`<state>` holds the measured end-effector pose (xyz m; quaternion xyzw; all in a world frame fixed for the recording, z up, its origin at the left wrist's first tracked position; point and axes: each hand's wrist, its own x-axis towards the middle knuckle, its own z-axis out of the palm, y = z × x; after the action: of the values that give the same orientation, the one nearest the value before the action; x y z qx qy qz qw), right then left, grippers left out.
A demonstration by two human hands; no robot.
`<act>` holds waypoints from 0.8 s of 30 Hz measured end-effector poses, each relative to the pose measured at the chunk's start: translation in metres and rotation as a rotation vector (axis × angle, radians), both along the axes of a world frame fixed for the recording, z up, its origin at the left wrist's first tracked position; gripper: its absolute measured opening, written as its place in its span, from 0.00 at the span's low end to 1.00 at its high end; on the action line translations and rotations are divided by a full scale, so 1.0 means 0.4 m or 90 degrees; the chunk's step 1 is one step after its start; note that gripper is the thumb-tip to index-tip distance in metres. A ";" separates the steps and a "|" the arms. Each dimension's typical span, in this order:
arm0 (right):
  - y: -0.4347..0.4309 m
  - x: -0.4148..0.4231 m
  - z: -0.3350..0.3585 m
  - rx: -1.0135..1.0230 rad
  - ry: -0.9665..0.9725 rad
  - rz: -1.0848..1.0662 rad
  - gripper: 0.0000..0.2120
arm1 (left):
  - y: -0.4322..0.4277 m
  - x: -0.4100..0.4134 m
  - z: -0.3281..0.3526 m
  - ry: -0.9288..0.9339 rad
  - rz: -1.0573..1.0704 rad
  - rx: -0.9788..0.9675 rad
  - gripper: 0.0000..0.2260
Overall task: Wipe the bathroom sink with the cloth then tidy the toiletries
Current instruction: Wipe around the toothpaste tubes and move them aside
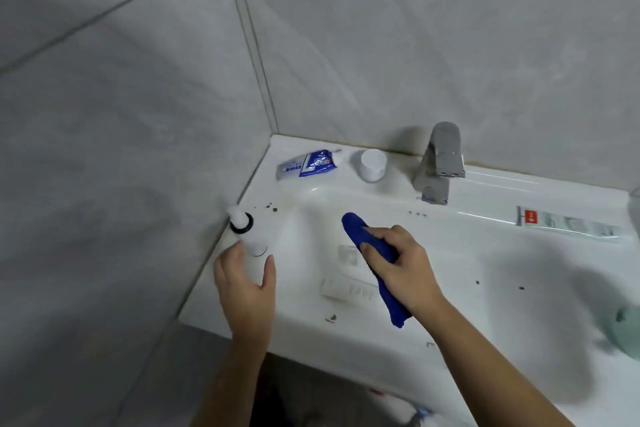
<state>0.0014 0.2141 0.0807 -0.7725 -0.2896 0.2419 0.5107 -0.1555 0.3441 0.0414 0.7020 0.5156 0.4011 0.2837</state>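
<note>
A white sink (460, 218) fills the right and middle of the view. My right hand (401, 263) grips a folded blue cloth (356, 229) and holds it over the left part of the basin. My left hand (244, 284) is wrapped around a white bottle (252, 239) with a black ring under its cap, which stands on the sink's left rim. A blue and white toothpaste tube (308, 165) lies at the back left corner. A white cup (371, 165) stands beside it.
A chrome tap (440, 163) rises at the back of the sink. A flat packet (568, 225) lies on the right rim. Dark specks (268, 207) dot the rim and basin. Grey tiled walls close in at the left and behind. A green object (623, 326) shows at the right edge.
</note>
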 end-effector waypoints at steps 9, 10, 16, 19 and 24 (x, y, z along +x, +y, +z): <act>0.122 -0.072 -0.023 -0.026 -0.010 -0.023 0.09 | 0.182 0.024 -0.057 -0.049 -0.072 -0.141 0.26; 0.124 -0.074 -0.024 -0.028 -0.011 -0.031 0.09 | 0.190 0.028 -0.062 -0.053 -0.074 -0.146 0.24; 0.110 -0.061 -0.019 -0.021 -0.012 -0.061 0.09 | 0.205 0.024 -0.067 -0.052 -0.105 -0.107 0.18; 0.085 -0.042 -0.006 -0.010 -0.021 -0.072 0.09 | 0.174 0.043 -0.037 -0.054 -0.154 -0.085 0.19; -0.016 0.015 0.038 0.033 -0.041 -0.113 0.12 | 0.052 0.143 0.064 -0.097 -0.269 -0.075 0.17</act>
<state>0.0076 0.2078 0.0959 -0.7888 -0.2425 0.1632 0.5407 -0.0984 0.3649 0.0669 0.7443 0.3563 0.3540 0.4401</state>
